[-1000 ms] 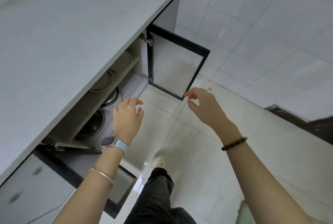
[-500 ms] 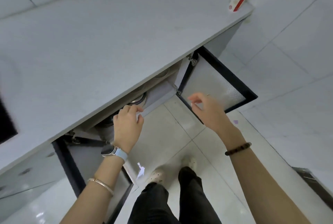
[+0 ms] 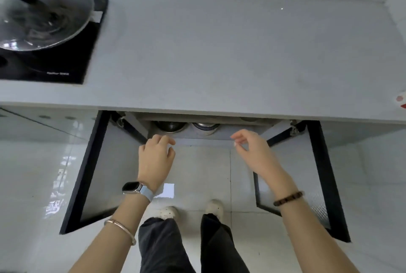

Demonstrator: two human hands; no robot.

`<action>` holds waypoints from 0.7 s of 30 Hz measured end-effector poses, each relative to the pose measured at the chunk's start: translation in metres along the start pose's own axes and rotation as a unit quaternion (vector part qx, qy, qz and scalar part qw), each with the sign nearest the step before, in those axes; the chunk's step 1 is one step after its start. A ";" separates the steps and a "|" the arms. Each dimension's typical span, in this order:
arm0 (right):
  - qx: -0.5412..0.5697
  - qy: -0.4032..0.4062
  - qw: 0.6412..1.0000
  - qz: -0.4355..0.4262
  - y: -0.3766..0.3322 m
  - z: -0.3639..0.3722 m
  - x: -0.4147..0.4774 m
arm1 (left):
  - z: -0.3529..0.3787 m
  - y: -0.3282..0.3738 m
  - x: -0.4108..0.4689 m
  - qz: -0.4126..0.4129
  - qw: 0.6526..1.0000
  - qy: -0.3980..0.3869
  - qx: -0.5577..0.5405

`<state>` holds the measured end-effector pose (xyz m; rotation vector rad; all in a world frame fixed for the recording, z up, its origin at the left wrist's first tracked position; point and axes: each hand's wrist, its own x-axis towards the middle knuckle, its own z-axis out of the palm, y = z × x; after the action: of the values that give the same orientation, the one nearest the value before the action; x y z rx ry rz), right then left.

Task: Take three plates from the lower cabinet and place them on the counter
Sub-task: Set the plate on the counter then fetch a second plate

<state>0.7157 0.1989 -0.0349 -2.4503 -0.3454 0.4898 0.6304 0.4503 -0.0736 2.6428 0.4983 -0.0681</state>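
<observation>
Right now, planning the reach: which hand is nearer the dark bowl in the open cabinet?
Left. The left hand hovers directly in front of the dark bowl; the right hand hangs farther right, beyond the steel pot beside it.

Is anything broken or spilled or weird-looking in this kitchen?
Nothing stands out. The left cabinet door and right cabinet door are simply open, metal bowls sit inside, and the lidded pan sits on the cooktop. No spill shows on the counter.

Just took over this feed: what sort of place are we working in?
Most likely a home kitchen: a black cooktop with a glass-lidded pan on a pale counter, and metal bowls inside the open lower cabinet.
</observation>
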 end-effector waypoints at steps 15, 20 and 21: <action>0.007 -0.092 0.995 0.042 0.078 0.027 0.049 | 0.070 0.004 -0.006 -0.053 0.998 -0.011 -0.038; 0.011 -0.096 0.993 0.072 0.123 0.053 0.072 | 0.118 0.004 0.025 -0.014 0.999 -0.008 -0.048; 0.013 -0.095 0.992 0.077 0.132 0.060 0.079 | 0.130 0.002 0.032 -0.004 0.999 -0.006 -0.047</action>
<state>0.7782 0.1545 -0.1817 -2.4215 -0.2266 0.7922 0.6651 0.4021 -0.1932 2.5472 0.4956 -0.0625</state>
